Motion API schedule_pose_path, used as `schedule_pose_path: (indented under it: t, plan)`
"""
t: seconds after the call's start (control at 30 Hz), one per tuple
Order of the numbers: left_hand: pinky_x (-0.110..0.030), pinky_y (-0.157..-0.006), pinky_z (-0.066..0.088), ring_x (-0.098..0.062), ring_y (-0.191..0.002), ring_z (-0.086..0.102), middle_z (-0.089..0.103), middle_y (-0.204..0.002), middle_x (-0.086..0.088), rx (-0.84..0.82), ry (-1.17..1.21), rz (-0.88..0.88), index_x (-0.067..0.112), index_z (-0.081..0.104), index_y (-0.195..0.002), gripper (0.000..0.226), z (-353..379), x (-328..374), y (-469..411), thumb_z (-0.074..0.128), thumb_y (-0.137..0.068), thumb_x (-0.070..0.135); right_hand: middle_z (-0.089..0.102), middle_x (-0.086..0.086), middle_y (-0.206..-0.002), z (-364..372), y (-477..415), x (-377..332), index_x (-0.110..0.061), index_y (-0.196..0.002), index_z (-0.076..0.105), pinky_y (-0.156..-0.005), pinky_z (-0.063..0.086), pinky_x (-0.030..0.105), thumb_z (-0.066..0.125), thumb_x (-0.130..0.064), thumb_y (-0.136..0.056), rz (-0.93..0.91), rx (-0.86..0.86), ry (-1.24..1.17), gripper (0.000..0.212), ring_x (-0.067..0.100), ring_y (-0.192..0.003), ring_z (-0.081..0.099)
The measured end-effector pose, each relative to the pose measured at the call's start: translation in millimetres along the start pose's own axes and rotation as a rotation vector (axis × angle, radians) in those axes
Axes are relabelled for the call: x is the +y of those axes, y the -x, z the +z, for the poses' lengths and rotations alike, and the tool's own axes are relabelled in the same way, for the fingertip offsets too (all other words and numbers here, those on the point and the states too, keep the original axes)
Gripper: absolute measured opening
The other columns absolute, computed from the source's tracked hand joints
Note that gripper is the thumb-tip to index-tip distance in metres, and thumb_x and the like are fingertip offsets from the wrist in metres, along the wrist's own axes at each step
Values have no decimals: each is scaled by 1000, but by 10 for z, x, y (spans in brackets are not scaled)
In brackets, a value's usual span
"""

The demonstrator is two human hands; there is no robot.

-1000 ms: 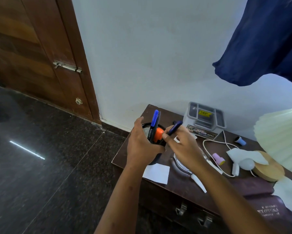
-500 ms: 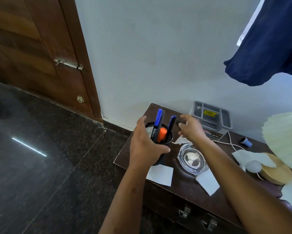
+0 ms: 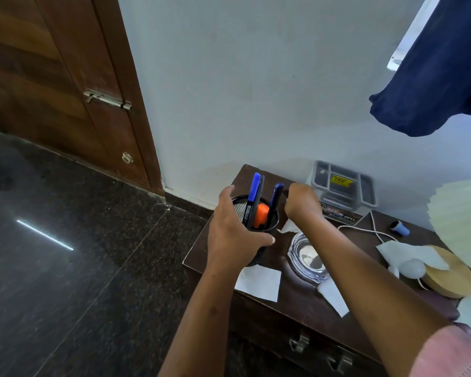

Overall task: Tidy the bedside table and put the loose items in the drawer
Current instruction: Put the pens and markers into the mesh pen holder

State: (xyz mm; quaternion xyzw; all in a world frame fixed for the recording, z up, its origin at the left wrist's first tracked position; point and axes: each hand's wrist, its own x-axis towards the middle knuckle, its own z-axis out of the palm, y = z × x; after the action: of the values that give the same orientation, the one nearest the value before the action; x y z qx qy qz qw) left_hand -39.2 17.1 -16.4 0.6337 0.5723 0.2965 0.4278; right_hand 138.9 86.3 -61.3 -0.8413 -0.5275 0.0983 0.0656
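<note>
— Holding the mesh pen cup in my left hand, grip wrapped round its wall, near the worktop's left edge. Blue pens and something orange stand upright in it.

— And the right?

— My right hand is just past the cup toward the back edge, knuckles up, fingers curled down over something small and dark. Whether they are pinching it or only touching, I cannot tell; the hand hides it.

— So which way does it go?

— Leftward into the cup, I'd judge; the cup sits just beside that hand. If it's a pen, its long axis would need tipping upright first.

— What's still loose?

— White paper slips at the front edge, a glass ashtray mid-worktop, a white cable, and a small blue cap to the right. The drawer below looks closed.
</note>
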Motion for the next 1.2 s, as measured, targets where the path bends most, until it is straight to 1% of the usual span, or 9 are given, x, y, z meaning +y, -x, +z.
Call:
schedule_pose_path:
  t: [0.1, 0.27, 0.3, 0.43, 0.53, 0.77, 0.9, 1.07, 1.2]
  plan:
    - [-26, -99, 37, -20, -131, 42, 39, -146, -1, 0, 19, 0, 25, 19, -147, 111, 4, 4, 12, 87, -60, 17, 62, 16, -110, -218, 91, 35, -7, -114, 57, -73, 46, 34, 51, -9, -93, 10, 92, -160, 22, 32, -96, 59]
    - [-33, -105, 37, -22, -135, 38, 36, -149, 0, -13, 30, 8, 26, 19, -147, 111, 40, 59, 51, 87, -60, 17, 65, 10, -104, -517, 366, 286, -14, -111, 55, -77, 53, 41, 58, -19, -92, -29, 266, -344, 20, 29, -87, 62]
    - [-34, -105, 38, -23, -134, 39, 37, -149, 0, -15, 35, 8, 26, 20, -147, 111, 51, 68, 56, 87, -59, 17, 65, 9, -102, -566, 409, 346, -15, -109, 56, -74, 54, 39, 59, -19, -91, -28, 305, -398, 19, 29, -84, 63]
    - [-33, -103, 38, -22, -129, 43, 43, -142, -1, -20, 45, 15, 28, 21, -145, 111, 97, 86, 86, 88, -57, 18, 65, 7, -94, -787, 614, 499, -14, -102, 55, -45, 43, 8, 60, -14, -91, -32, 494, -681, 12, 18, -63, 61]
    - [-22, -91, 34, -19, -127, 43, 43, -142, 0, -27, 36, 46, 26, 22, -145, 109, 115, 109, 113, 87, -59, 17, 65, 5, -86, -956, 836, 554, -19, -97, 50, -43, 48, 15, 58, -15, -93, 19, 625, -983, 9, 4, -46, 60]
    - [-21, -91, 29, -19, -128, 42, 42, -144, 0, -59, 41, 75, 26, 22, -145, 107, 145, 138, 124, 86, -59, 17, 60, -2, -86, -1109, 1416, 464, -25, -93, 53, -57, 53, 21, 52, -14, -97, -70, 637, -1460, 12, 6, -66, 61]
    - [-21, -92, 28, -17, -127, 42, 42, -144, -1, -61, 26, 100, 26, 22, -146, 109, 134, 152, 147, 87, -59, 17, 58, -6, -80, -974, 1561, 288, -25, -94, 54, -58, 54, 20, 53, -13, -96, -195, 531, -1379, 12, 4, -66, 59]
    - [-20, -92, 28, -15, -127, 42, 44, -142, 2, -74, -11, 171, 26, 22, -146, 112, 138, 146, 179, 87, -56, 16, 62, -11, -85, -772, 1595, 211, -26, -101, 55, -61, 55, 20, 57, -17, -94, -247, 448, -1078, 12, 3, -78, 63]
    - [-18, -89, 29, -4, -108, 41, 48, -124, 8, -96, 9, 205, 26, 23, -146, 112, 166, 170, 183, 88, -55, 15, 62, -16, -89, -589, 1549, 228, -26, -100, 59, -69, 51, 23, 61, -20, -91, -292, 382, -826, 10, 4, -81, 60]
